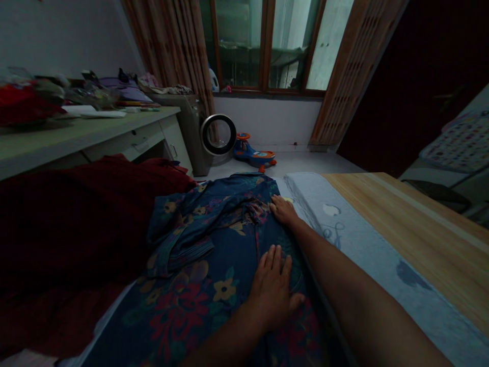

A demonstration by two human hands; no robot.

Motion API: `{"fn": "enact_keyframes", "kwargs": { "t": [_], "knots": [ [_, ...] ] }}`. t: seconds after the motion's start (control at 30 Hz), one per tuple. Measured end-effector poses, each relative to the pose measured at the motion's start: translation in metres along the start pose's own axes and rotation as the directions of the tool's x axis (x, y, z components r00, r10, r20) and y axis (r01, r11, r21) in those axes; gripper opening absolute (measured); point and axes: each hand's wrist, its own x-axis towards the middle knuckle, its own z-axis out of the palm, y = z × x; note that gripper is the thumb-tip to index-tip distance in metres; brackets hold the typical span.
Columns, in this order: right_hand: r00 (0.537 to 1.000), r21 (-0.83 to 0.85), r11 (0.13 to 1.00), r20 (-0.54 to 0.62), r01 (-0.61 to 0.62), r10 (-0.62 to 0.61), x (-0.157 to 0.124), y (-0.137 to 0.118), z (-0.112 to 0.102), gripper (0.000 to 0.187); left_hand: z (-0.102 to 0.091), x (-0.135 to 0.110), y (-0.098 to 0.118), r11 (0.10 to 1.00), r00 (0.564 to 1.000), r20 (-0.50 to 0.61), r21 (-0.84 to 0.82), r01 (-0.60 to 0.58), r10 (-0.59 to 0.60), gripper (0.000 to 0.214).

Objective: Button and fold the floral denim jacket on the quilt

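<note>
A dark blue floral garment point(229, 255) lies spread out in front of me, with one sleeve point(187, 250) folded across its upper part. My left hand point(271, 285) rests flat on the fabric near the right side, fingers stretched out and thumb apart. Farther forward, my right hand point(283, 210) lies with its fingers on the garment's right edge, by a bunched patch of cloth. Both hands are open and hold nothing. Under the garment is a pale blue padded sheet point(355, 265) with apple-shaped prints.
Dark red cloth point(76, 244) is heaped at left, beside a cluttered desk point(148, 125). Beyond stand a washing machine with its round door point(208, 135) swung open and a blue-orange ride-on toy point(252, 153). A wooden board surface point(428, 224) runs along the right.
</note>
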Motion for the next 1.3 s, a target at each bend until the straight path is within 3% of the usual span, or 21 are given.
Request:
{"fn": "enact_keyframes", "kwargs": {
  "t": [0.27, 0.4, 0.57, 0.63, 0.73, 0.83, 0.93, 1.3],
  "knots": [
    [0.999, -0.025, 0.999, 0.031, -0.035, 0.036, 0.036, 0.015, 0.000, 0.055, 0.001, 0.000, -0.001, 1.000, 1.000, 0.017, -0.005, -0.009, 0.010, 0.084],
    [0.997, -0.018, 0.998, 0.040, -0.061, 0.062, 0.050, 0.021, 0.000, 0.057, -0.008, 0.001, -0.008, 0.999, 1.000, 0.009, -0.029, -0.017, 0.017, 0.081],
    [0.994, -0.011, 0.995, 0.046, -0.096, 0.096, 0.065, 0.026, -0.002, 0.059, -0.027, 0.015, -0.020, 0.998, 0.998, -0.059, -0.047, -0.036, 0.033, 0.037],
    [0.995, -0.005, 0.995, 0.033, -0.098, 0.098, 0.066, 0.026, -0.003, 0.059, -0.029, 0.021, -0.022, 0.998, 0.996, -0.078, -0.030, -0.048, 0.045, 0.031],
    [0.996, -0.040, 0.996, -0.051, -0.081, 0.079, 0.058, 0.020, -0.004, 0.052, -0.024, 0.024, -0.024, 0.999, 0.991, -0.125, 0.005, -0.045, 0.045, 0.045],
    [0.989, -0.092, 0.996, -0.143, 0.020, -0.033, 0.045, 0.014, -0.005, 0.040, -0.014, 0.025, -0.025, 0.999, 0.984, -0.177, 0.052, -0.008, 0.017, 0.061],
    [0.989, -0.081, 0.991, -0.097, 0.105, -0.113, 0.040, 0.011, -0.005, 0.038, -0.008, 0.025, -0.027, 0.997, 0.987, -0.163, 0.076, 0.019, -0.006, 0.068],
    [0.999, -0.041, 0.998, 0.021, -0.045, 0.046, 0.086, 0.018, -0.003, 0.050, -0.007, 0.025, -0.026, 0.996, 0.991, -0.135, 0.087, 0.013, -0.001, 0.069]
  ]
}}
